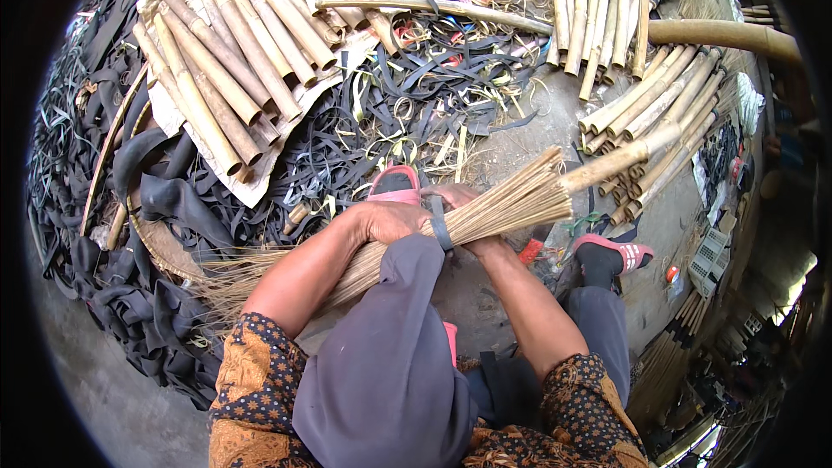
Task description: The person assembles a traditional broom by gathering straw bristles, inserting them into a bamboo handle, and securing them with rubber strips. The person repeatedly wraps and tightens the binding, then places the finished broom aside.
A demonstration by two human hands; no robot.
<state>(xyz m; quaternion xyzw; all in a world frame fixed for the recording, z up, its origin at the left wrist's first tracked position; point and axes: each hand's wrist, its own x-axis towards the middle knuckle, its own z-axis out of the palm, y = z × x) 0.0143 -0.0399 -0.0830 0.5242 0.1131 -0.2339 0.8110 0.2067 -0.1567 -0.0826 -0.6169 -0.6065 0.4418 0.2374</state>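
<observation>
Left hand (386, 218) grip closed around the broom bundle (485, 208); right hand (472, 243) closed on it too, by the black band (440, 224). Bundle lies across the lap, bamboo handle (620, 159) pointing 2 o'clock. Bamboo sticks (225, 69) at 11 o'clock, rubber strips (407, 113) at 12.

The person wears a short-sleeved top of brown-and-orange batik with small floral patterns on a dark ground. A long grey headscarf (381, 364) hangs down the front between the arms. Dark grey trousers cover the legs. On the feet are pink sandals (392, 184) with dark footbeds. Both forearms are bare below the sleeves.
</observation>
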